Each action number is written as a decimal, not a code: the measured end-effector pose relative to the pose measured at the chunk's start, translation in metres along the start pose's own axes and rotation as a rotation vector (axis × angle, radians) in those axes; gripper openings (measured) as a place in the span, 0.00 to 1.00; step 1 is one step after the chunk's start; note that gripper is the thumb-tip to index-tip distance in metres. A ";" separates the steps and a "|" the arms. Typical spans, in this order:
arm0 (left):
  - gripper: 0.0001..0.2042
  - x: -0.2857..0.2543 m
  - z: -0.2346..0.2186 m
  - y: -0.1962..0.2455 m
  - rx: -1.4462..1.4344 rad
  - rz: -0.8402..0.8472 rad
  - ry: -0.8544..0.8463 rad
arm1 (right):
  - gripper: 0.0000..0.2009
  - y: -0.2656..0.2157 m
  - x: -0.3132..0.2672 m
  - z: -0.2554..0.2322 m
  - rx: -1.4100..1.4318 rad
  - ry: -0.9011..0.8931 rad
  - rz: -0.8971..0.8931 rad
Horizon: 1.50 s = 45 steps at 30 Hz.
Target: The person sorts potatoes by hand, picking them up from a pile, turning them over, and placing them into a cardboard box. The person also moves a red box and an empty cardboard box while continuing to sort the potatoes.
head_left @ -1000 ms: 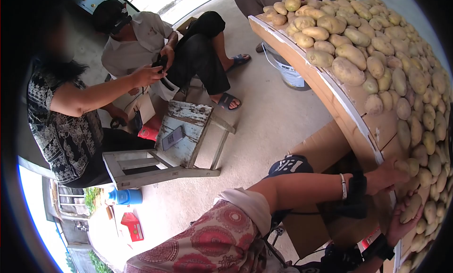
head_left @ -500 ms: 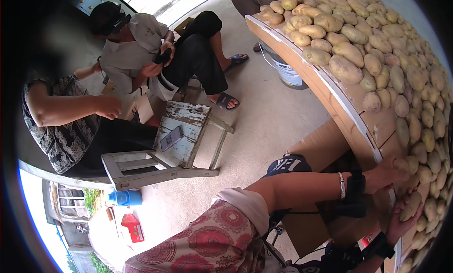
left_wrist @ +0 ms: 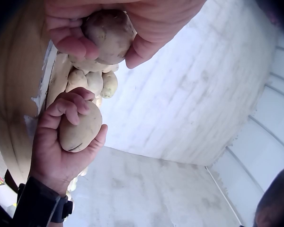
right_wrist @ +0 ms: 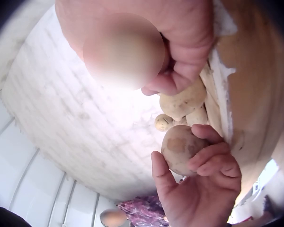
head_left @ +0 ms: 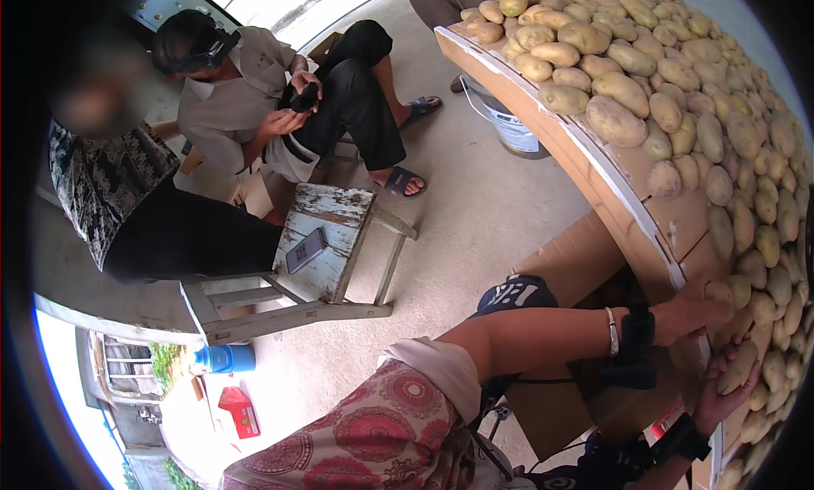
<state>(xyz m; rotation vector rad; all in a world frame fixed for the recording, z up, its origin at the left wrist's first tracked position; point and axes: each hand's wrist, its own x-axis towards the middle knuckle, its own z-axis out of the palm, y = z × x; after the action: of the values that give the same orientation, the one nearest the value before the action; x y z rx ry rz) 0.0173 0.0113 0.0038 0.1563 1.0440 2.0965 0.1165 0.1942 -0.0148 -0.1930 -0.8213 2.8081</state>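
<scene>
My left hand (head_left: 682,316), on the arm with the bracelet, grips a rounded potato (left_wrist: 111,38) with brownish patches. In the left wrist view its fingers and thumb are curled around the sides. Lower in the head view, my right hand (head_left: 719,398) holds a pale oblong potato (head_left: 739,369). A short dark crack marks that potato, and the fingers wrap over its top in the left wrist view. Both hands are at the near edge of a large potato pile (head_left: 678,91), on a cardboard-covered surface (head_left: 670,223). The right wrist view blurs the right hand's potato.
Below the edge stands an open cardboard box (head_left: 551,409). A bucket (head_left: 509,125) is beside the pile. Farther off, a worn wooden stool (head_left: 326,227) bears a phone (head_left: 305,250). Two people sit beyond it; one handles a black object (head_left: 305,97).
Both my hands keep hold of their potatoes with little movement. The person in the patterned top has drawn back the reaching arm; the person in the light shirt handles the black object.
</scene>
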 end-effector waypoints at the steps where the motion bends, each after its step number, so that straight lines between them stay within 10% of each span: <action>1: 0.24 0.000 0.000 -0.001 0.004 0.002 -0.001 | 0.22 0.001 0.000 -0.002 -0.026 -0.031 -0.004; 39: 0.27 0.000 0.000 0.000 0.029 -0.035 -0.012 | 0.20 0.001 0.002 -0.001 0.080 -0.095 0.060; 42: 0.28 0.000 0.001 -0.002 0.047 -0.024 0.009 | 0.21 0.009 -0.001 0.009 -0.046 0.025 0.054; 43: 0.24 0.000 -0.005 -0.004 0.042 0.053 0.005 | 0.21 0.021 0.000 0.005 -0.666 0.089 -0.225; 45: 0.19 -0.006 -0.003 0.005 0.113 0.088 -0.040 | 0.19 0.003 0.003 -0.011 -0.069 -0.062 0.096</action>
<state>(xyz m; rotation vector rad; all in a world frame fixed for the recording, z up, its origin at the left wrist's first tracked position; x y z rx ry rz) 0.0172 0.0035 0.0064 0.3040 1.1497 2.1040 0.1152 0.1988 -0.0260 -0.1607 -0.9475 2.8906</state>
